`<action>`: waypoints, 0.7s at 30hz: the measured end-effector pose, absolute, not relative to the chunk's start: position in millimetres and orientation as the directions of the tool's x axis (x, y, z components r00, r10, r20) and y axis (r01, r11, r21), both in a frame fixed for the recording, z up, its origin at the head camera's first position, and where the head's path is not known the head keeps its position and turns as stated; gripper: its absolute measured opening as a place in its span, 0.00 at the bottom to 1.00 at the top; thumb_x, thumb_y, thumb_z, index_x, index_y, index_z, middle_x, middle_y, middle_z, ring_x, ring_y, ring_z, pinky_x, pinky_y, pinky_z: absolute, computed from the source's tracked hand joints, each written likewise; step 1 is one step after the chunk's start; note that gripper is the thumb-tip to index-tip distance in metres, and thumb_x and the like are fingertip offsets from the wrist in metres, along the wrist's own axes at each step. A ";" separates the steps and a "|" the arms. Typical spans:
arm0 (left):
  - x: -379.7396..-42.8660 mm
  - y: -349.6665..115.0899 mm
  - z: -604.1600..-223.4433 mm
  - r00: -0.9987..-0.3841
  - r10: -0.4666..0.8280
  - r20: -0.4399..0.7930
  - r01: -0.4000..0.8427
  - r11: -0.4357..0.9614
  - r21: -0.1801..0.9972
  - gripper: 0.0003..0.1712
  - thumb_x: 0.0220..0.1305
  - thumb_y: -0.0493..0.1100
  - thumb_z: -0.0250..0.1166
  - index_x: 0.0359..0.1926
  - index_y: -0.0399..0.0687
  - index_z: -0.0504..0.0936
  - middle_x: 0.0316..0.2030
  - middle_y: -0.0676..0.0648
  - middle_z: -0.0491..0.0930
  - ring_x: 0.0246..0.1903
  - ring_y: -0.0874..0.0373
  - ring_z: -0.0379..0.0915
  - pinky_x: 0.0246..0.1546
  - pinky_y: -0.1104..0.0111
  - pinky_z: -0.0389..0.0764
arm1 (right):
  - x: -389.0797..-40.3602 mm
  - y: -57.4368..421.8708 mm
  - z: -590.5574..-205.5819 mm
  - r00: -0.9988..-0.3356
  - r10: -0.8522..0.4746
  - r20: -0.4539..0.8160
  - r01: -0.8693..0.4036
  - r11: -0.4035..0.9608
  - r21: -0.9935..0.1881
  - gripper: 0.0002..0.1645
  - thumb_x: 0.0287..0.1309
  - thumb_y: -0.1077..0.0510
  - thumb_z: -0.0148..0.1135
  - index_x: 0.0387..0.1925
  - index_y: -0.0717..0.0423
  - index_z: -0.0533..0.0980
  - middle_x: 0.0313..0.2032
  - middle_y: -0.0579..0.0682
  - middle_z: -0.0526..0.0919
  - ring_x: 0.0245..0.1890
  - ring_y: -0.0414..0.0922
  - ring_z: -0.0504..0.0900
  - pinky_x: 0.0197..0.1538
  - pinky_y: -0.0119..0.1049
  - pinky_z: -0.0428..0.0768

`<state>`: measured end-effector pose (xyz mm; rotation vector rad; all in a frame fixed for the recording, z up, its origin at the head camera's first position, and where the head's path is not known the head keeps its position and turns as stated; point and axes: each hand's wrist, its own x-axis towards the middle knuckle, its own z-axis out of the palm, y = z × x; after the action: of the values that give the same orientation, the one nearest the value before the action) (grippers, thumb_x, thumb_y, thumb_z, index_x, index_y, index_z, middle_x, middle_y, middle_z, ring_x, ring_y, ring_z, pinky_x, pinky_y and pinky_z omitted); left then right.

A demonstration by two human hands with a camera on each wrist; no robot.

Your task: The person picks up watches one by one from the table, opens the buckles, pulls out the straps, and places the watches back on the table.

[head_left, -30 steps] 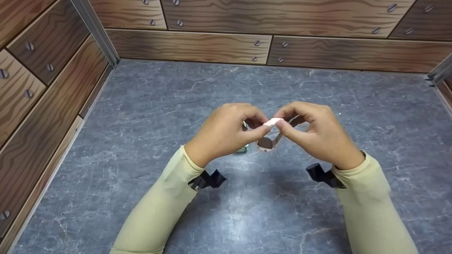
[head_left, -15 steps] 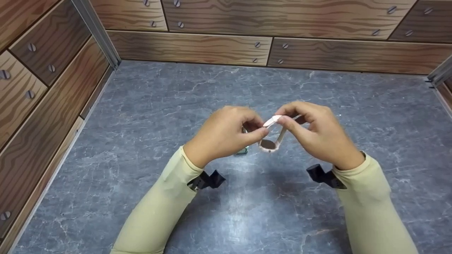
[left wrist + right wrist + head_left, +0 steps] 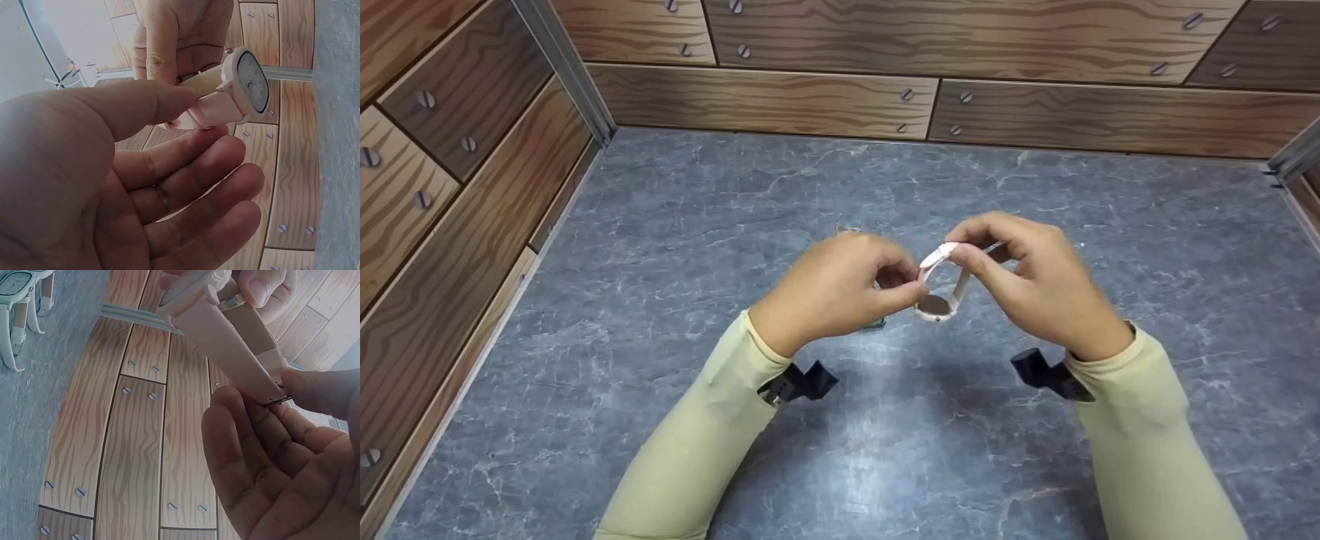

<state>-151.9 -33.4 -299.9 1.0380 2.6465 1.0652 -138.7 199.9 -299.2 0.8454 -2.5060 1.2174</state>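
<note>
A wristwatch (image 3: 936,307) with a pale pink strap (image 3: 225,346) hangs in the air between both hands, its strap closed into a loop. In the left wrist view its round white dial (image 3: 252,82) faces away to the right. My left hand (image 3: 847,289) pinches the strap between thumb and index finger, the other fingers loosely bent. With thumb and fingertips, my right hand (image 3: 1035,281) holds the strap's far end, by the metal buckle (image 3: 277,401). How far the strap's tip passes through the buckle is partly hidden by the fingers.
A pale green watch (image 3: 17,312) and another light-strapped watch (image 3: 45,292) stand on the grey marbled table (image 3: 675,420). In the head view, a green bit of one (image 3: 876,324) shows beneath my left hand. Wood-patterned walls (image 3: 765,101) border the table.
The watch has shifted slightly right, with more of its strap loop showing. My left thumb and fingers have slipped a little lower along the strap; the right hand has barely moved.
</note>
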 end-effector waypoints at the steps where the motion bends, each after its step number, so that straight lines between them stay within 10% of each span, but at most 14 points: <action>1: -152.0 -33.6 -299.9 -0.762 0.632 0.143 0.555 0.523 0.647 0.10 0.73 0.48 0.65 0.38 0.52 0.90 0.29 0.58 0.85 0.24 0.63 0.78 0.28 0.70 0.78 | -138.6 199.8 -299.3 -0.807 -0.401 0.434 -0.588 0.487 -0.646 0.05 0.69 0.63 0.65 0.43 0.58 0.84 0.37 0.41 0.87 0.34 0.41 0.83 0.39 0.26 0.80; 8: -151.5 -33.9 -299.2 -0.785 0.587 0.200 0.554 0.518 0.652 0.10 0.71 0.51 0.68 0.43 0.52 0.90 0.36 0.58 0.87 0.35 0.68 0.80 0.40 0.71 0.81 | -137.8 199.2 -299.6 -0.800 -0.434 0.415 -0.595 0.477 -0.647 0.05 0.70 0.60 0.65 0.43 0.55 0.84 0.38 0.38 0.86 0.35 0.43 0.86 0.42 0.28 0.82; 21: -148.7 -31.5 -299.2 -0.797 0.556 0.235 0.551 0.512 0.659 0.07 0.71 0.48 0.68 0.39 0.51 0.86 0.30 0.57 0.86 0.26 0.68 0.78 0.32 0.71 0.79 | -135.7 199.2 -297.2 -0.807 -0.476 0.351 -0.574 0.487 -0.659 0.06 0.71 0.57 0.64 0.44 0.48 0.85 0.40 0.38 0.87 0.35 0.41 0.84 0.40 0.28 0.79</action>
<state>-148.7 -31.5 -299.2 0.9978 2.7258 1.1843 -135.7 199.2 -297.2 0.9234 -2.6028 1.2241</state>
